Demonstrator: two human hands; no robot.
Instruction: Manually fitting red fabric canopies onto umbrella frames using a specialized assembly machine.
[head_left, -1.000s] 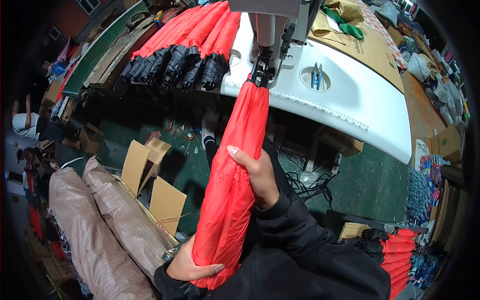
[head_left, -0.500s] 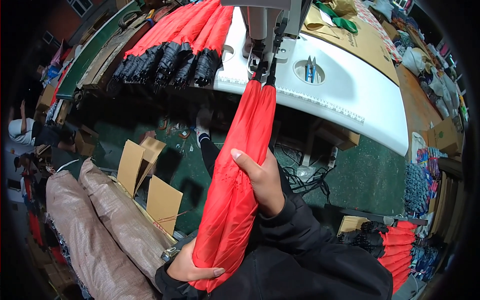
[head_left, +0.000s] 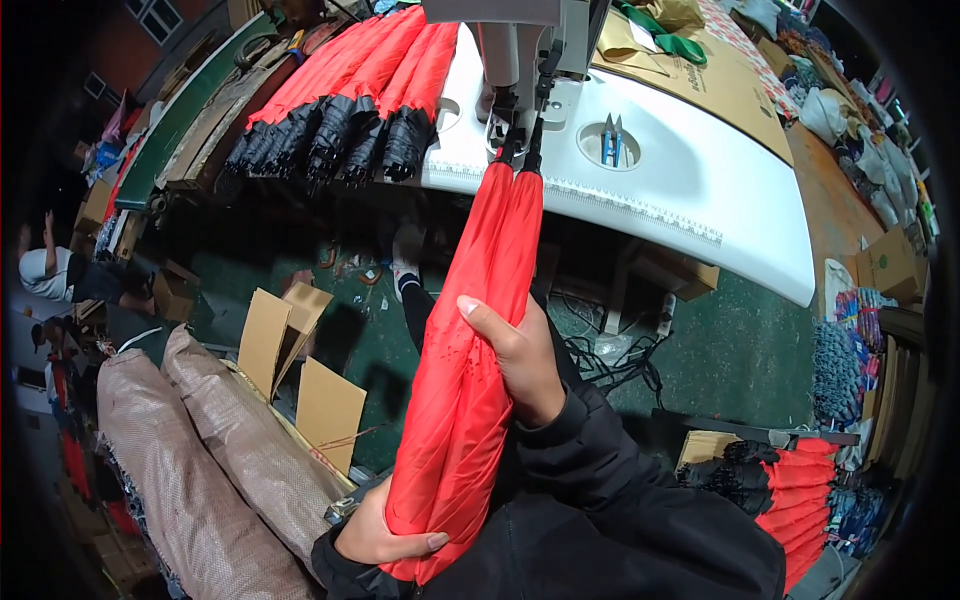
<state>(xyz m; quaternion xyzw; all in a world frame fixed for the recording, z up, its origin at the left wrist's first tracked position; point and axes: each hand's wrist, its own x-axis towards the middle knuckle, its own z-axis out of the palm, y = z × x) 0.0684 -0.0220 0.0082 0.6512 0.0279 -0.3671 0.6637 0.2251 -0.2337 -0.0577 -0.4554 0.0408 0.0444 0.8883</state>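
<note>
A folded red umbrella canopy (head_left: 470, 340) stretches from my lap up to the needle of a sewing machine (head_left: 520, 60) on a white table (head_left: 700, 190). My right hand (head_left: 515, 355) wraps around the middle of the red fabric. At the bottom end, my left hand (head_left: 385, 530) grips the bundle from below. The canopy's top tip sits under the machine's presser foot.
A pile of finished red and black umbrellas (head_left: 340, 100) lies on the table's left. Small snips (head_left: 610, 145) rest in a round recess. Cardboard boxes (head_left: 300, 370) and woven sacks (head_left: 190, 450) stand on the floor at left. More red umbrellas (head_left: 790, 490) lie lower right. A person (head_left: 60, 275) sits far left.
The view has shifted slightly, so the table sits higher in the picture. Both hands keep their grip on the red canopy; my right hand has slid a little down the bundle.
</note>
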